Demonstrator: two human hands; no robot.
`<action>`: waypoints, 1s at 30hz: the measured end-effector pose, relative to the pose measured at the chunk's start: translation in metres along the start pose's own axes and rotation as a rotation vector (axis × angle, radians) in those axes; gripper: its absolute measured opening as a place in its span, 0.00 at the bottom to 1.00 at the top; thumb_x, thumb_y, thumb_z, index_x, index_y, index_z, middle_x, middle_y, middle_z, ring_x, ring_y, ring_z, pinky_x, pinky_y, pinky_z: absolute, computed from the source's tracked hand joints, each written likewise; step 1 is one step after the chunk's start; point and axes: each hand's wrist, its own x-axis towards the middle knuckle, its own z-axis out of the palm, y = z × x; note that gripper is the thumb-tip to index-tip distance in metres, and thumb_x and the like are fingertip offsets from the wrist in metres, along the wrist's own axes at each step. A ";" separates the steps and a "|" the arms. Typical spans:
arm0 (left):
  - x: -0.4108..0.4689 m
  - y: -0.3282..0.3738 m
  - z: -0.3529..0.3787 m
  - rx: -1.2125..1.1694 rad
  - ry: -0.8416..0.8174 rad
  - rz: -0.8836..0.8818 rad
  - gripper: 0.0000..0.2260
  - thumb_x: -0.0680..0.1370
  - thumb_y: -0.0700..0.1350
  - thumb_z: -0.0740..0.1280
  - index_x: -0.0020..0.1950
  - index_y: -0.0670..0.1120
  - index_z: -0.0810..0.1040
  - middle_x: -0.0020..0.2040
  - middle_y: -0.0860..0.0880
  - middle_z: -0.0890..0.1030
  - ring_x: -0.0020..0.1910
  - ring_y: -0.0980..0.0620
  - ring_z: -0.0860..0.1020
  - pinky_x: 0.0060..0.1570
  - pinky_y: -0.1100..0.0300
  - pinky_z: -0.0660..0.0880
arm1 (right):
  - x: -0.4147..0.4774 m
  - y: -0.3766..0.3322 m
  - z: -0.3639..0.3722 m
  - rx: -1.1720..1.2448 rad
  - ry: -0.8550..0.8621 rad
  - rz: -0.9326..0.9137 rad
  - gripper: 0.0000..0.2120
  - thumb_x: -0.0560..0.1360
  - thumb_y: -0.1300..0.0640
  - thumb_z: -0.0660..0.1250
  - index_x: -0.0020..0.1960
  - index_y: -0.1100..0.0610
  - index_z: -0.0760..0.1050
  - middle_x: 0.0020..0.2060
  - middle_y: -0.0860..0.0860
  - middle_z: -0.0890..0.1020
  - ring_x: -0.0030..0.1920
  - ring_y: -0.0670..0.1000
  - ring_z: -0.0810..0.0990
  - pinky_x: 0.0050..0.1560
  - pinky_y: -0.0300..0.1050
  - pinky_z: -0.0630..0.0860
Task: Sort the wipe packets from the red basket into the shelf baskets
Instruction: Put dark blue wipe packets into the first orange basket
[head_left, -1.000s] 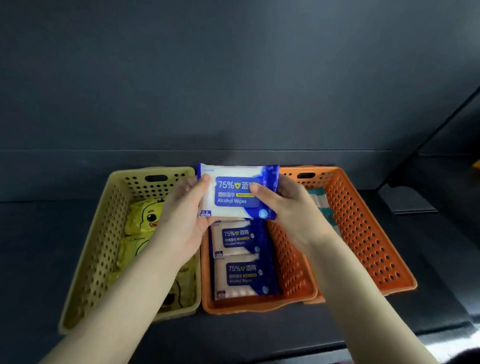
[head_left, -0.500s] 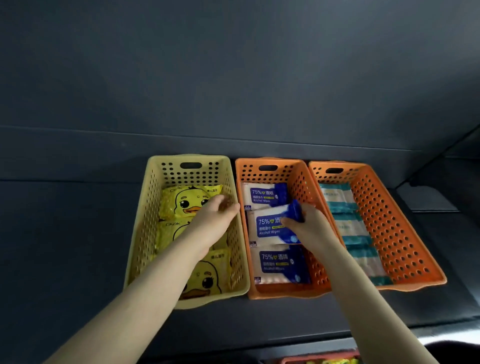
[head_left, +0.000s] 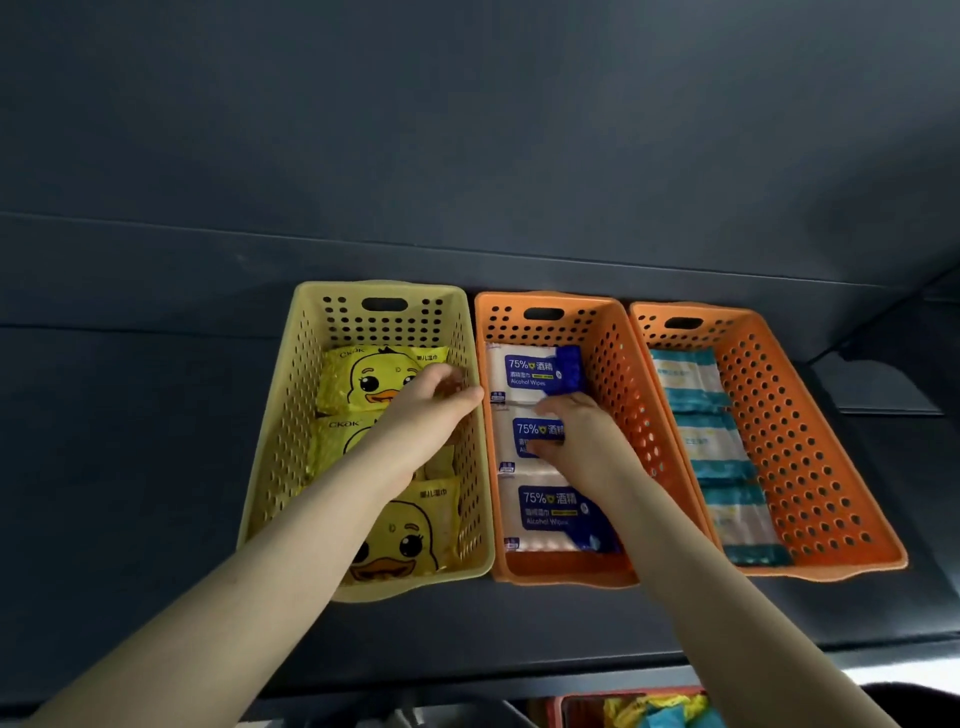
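While flat in orange basket, wipe packet under right hand.

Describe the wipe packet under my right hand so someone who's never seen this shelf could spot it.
On the dark shelf, three baskets stand in a row; find the middle basket, which is orange. Three blue-and-white alcohol wipe packets lie in it front to back. Yours is the middle packet, the only one the right hand holds.
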 end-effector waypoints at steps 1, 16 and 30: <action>0.000 -0.001 0.000 0.018 0.001 0.004 0.17 0.79 0.54 0.65 0.67 0.53 0.72 0.60 0.55 0.76 0.58 0.53 0.75 0.61 0.53 0.73 | 0.003 0.001 0.002 0.053 -0.012 0.009 0.24 0.73 0.53 0.73 0.68 0.52 0.72 0.66 0.50 0.72 0.64 0.52 0.72 0.65 0.48 0.71; -0.045 0.009 -0.024 0.428 -0.044 0.160 0.17 0.81 0.52 0.62 0.69 0.50 0.72 0.67 0.54 0.74 0.60 0.58 0.71 0.58 0.60 0.67 | -0.045 -0.010 -0.026 -0.010 0.184 -0.127 0.24 0.76 0.51 0.69 0.71 0.53 0.70 0.66 0.51 0.75 0.60 0.53 0.78 0.59 0.47 0.77; -0.306 -0.153 -0.028 0.428 0.218 0.842 0.10 0.80 0.41 0.63 0.58 0.48 0.79 0.54 0.58 0.79 0.52 0.63 0.77 0.52 0.68 0.74 | -0.404 -0.010 0.097 0.188 0.631 0.008 0.14 0.75 0.56 0.70 0.60 0.55 0.79 0.53 0.50 0.83 0.56 0.55 0.78 0.56 0.49 0.75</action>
